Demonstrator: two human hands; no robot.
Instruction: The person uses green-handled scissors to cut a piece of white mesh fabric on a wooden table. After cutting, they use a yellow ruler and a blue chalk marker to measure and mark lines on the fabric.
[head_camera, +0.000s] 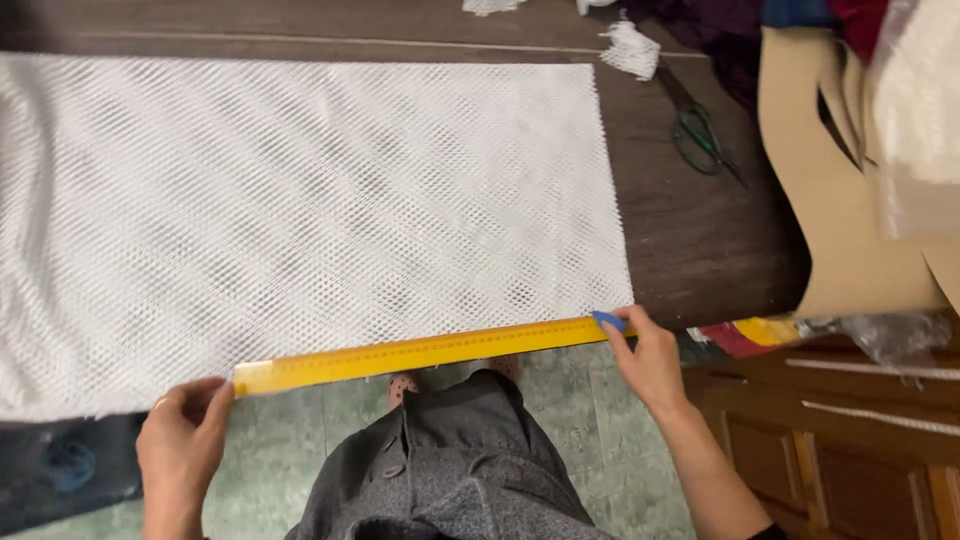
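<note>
A large sheet of white mesh fabric (300, 210) lies spread over a dark wooden table (700, 230). A long yellow ruler (420, 352) rests along the fabric's near edge. My left hand (180, 440) holds the ruler's left end between thumb and fingers. My right hand (650, 355) is at the ruler's right end, by the fabric's near right corner, pinching a small blue piece of chalk (608, 320) against it.
Green-handled scissors (695, 130) lie on the table to the right of the fabric, with a white mesh scrap (632, 48) above them. Tan cardboard pattern pieces (830, 200) and plastic wrap sit at the right. A wooden cabinet (830, 440) stands below them. Greenish floor tiles lie under me.
</note>
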